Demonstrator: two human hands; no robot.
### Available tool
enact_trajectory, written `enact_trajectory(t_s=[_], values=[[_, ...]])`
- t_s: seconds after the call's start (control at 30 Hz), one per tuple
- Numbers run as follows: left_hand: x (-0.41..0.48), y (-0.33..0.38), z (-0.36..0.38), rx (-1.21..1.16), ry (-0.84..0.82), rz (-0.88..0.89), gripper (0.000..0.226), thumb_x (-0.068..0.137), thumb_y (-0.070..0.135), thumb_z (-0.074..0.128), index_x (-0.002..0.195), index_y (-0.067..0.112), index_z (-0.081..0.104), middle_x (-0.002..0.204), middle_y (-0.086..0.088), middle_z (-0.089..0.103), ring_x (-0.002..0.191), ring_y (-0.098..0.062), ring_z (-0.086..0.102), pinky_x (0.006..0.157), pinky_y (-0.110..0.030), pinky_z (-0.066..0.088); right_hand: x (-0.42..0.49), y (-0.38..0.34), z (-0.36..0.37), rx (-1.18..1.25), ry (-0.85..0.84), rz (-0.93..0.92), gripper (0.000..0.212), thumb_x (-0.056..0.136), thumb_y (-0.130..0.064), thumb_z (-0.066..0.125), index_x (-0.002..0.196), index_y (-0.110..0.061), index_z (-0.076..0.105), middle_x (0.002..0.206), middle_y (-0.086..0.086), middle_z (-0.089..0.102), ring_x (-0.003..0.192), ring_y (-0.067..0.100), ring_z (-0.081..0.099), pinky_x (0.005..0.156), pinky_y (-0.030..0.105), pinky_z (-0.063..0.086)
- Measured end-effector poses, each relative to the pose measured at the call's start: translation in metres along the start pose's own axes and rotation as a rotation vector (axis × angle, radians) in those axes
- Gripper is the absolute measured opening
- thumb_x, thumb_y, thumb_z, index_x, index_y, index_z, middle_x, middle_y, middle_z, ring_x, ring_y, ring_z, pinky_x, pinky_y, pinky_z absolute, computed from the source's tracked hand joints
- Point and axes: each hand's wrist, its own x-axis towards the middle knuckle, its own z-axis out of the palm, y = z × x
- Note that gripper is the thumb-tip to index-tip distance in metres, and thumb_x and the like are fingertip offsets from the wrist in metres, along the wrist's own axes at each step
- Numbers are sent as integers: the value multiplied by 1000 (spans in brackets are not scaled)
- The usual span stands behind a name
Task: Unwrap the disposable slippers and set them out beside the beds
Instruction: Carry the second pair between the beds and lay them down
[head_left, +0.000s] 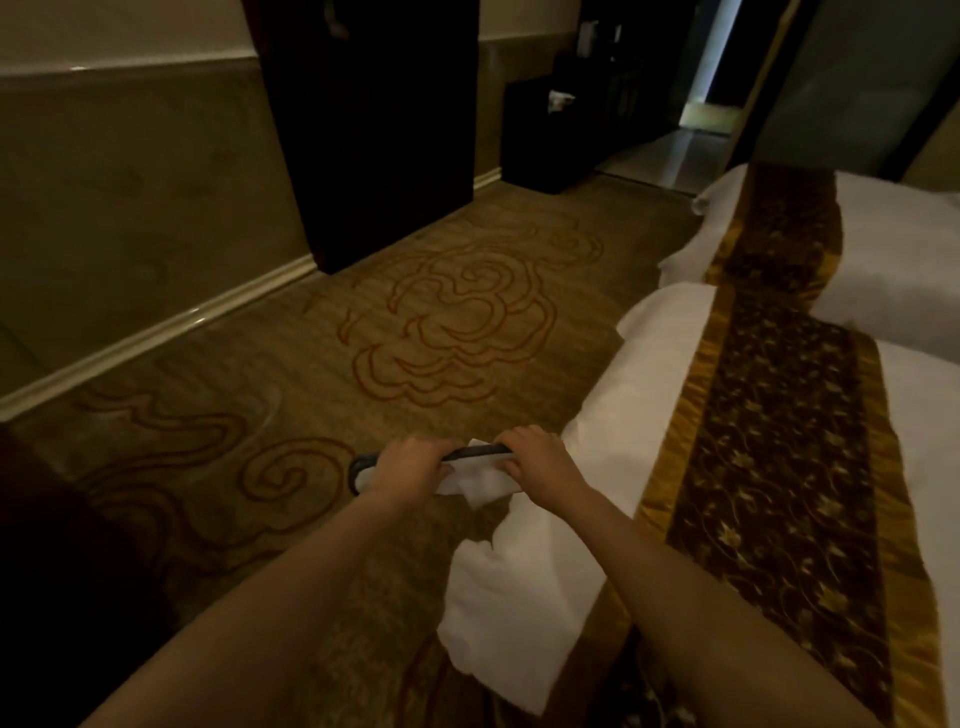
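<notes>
We grip the white dark-edged disposable slippers (470, 470) with left hand (410, 462) and right hand (540, 460) closed on them, long axis running left-right, above patterned carpet (441, 332) beside the near white bed (649, 374).

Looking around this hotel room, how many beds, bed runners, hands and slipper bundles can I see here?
White-sheeted beds: 2, near and far
Gold-and-brown patterned bed runners: 2, near and far
Bare hands: 2, left and right
White slipper bundle with dark edge, held by both hands: 1
Total: 7
</notes>
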Motion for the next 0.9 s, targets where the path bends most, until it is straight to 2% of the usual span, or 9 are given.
enact_trajectory(t_s=[0.23,0.4,0.5,0.7,0.9], values=[[95,-80,-24,47,-89,-112,30,93,28,46,117,14,56,111,-11,64,100,-30,60,79,-36,45,135,0,1,7,-25,-84,30,93,-26,48,123,-19,52,123,3,57,117,21,47,94,34,36],[168,-144,-30,85,-75,-105,27,94,30,44,114,15,55,108,-10,64,96,-28,59,73,-35,43,233,-1,11,11,-23,-89,27,93,-28,49,118,-20,54,120,2,58,114,22,49,91,35,38],[224,-182,-36,106,-49,-73,27,94,26,43,117,15,54,105,-9,65,94,-28,60,67,-32,38,299,4,15,32,-8,-58,27,92,-29,51,117,-21,56,118,1,59,113,21,49,90,35,38],[364,-256,-64,158,-100,34,23,93,23,45,112,14,54,105,-9,64,92,-26,59,72,-34,46,432,19,11,67,56,58,26,92,-32,50,115,-22,57,116,0,60,111,21,50,89,34,37],[486,-279,-79,103,-161,122,21,92,24,46,107,13,56,106,-9,64,94,-27,59,77,-38,48,521,60,-10,70,39,191,30,92,-31,49,118,-20,56,119,3,60,114,22,49,92,37,37]])
